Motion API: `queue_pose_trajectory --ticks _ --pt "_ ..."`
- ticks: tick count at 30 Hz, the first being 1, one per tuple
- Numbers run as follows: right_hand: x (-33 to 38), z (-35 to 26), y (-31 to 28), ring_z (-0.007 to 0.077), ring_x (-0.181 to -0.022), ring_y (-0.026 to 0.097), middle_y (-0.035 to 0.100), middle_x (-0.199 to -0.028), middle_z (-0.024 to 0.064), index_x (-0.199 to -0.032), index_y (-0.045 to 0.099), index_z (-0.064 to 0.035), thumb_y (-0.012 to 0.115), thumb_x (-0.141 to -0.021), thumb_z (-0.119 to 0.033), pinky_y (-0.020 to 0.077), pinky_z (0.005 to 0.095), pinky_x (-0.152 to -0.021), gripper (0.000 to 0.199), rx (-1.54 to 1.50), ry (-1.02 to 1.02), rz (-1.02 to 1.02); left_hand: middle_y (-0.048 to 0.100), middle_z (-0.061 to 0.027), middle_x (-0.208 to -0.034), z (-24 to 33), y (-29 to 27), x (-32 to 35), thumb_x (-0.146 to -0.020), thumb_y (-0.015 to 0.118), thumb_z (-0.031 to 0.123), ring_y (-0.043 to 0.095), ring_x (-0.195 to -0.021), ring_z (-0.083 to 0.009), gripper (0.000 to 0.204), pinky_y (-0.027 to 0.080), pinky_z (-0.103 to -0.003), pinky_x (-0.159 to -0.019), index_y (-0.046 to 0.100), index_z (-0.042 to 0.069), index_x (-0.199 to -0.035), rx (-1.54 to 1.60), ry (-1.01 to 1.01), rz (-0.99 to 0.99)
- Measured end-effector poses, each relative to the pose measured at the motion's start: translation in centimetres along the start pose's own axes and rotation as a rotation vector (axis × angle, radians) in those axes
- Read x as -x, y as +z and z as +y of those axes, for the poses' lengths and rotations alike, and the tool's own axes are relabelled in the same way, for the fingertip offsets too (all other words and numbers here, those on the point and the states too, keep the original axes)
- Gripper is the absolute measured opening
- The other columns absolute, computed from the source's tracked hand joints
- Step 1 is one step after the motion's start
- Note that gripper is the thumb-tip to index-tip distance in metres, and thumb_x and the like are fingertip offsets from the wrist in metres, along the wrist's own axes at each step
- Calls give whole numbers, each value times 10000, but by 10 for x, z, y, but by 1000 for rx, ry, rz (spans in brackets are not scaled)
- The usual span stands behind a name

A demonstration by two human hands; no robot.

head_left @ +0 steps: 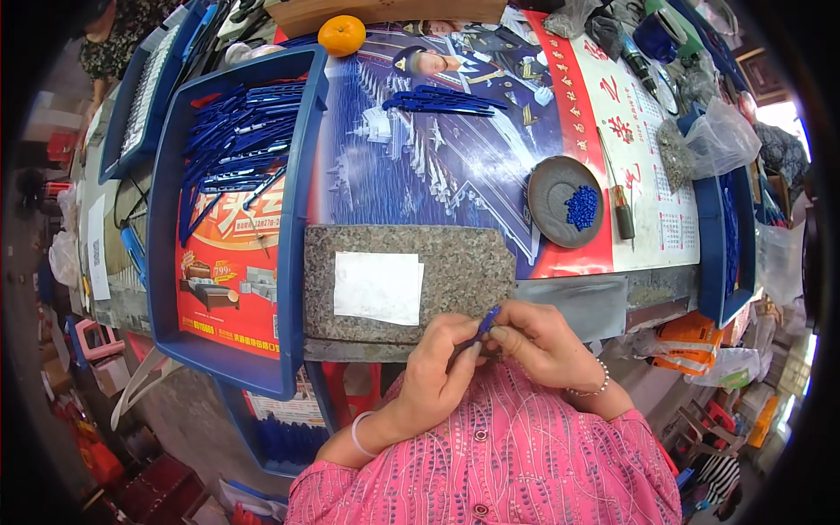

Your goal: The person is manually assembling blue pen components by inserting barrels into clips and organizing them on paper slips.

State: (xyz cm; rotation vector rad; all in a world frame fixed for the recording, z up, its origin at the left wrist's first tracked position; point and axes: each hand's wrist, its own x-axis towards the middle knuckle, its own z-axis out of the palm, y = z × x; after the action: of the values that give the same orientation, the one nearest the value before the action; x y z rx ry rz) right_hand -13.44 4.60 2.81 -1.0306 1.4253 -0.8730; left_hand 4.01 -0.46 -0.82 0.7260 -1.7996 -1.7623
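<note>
Close to my chest, at the front edge of a speckled stone slab [468, 254], both hands pinch one slim dark blue stick-like part [489, 320]. My left hand [444, 359] grips its lower end between thumb and fingers. My right hand [544, 339] has thumb and fingertips closed on its upper end, hiding much of it. White paper [378, 287] lies on the slab. Beyond, a small pile of long blue sticks [446, 100] rests on a poster [437, 175]. To the right, a round dark dish [544, 197] holds many tiny blue pieces [582, 207].
At left, a big blue tray [302, 175] holds many blue sticks [241, 131]; another blue bin [236, 411] sits below. A screwdriver [622, 214] lies right of the dish. An orange fruit [341, 36] sits near the tray's far corner. A blue tray [713, 262] stands far right.
</note>
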Motion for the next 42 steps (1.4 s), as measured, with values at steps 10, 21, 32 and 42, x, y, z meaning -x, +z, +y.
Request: queue_pose_trajectory --ticks 10,21,32,42 --pt "-7 4 7 329 -667 571 566 -747 157 -840 546 20 563 -827 -39 442 368 -584 62 255 -222 115 420 -92 -1124 -5 1 2 -905 432 -57 553 -990 -156 226 532 -265 -801 420 -21 -1127 275 -215 17" --pt "-7 9 15 308 -622 567 558 -719 143 -831 546 16 581 -819 -42 431 350 -543 69 350 -236 188 502 -140 -988 -3 -2 -4 -839 508 -84 592 -823 -178 241 530 -250 -645 502 -35 -1074 -287 30 78" --pt "-4 13 21 118 -575 546 538 -685 70 -808 517 27 532 -882 -42 430 248 -514 102 76 -75 174 483 -125 -1040 -6 1 1 -867 475 -80 575 -879 -151 213 546 -251 -730 491 -45 -1076 -91 -60 100" --pt "-5 11 31 245 -574 543 520 -686 131 -816 515 15 561 -826 -15 410 312 -509 56 258 -204 249 518 -154 -944 -4 0 1 -830 513 -90 562 -808 -226 231 479 -289 -680 495 -26 -1052 -251 78 142"
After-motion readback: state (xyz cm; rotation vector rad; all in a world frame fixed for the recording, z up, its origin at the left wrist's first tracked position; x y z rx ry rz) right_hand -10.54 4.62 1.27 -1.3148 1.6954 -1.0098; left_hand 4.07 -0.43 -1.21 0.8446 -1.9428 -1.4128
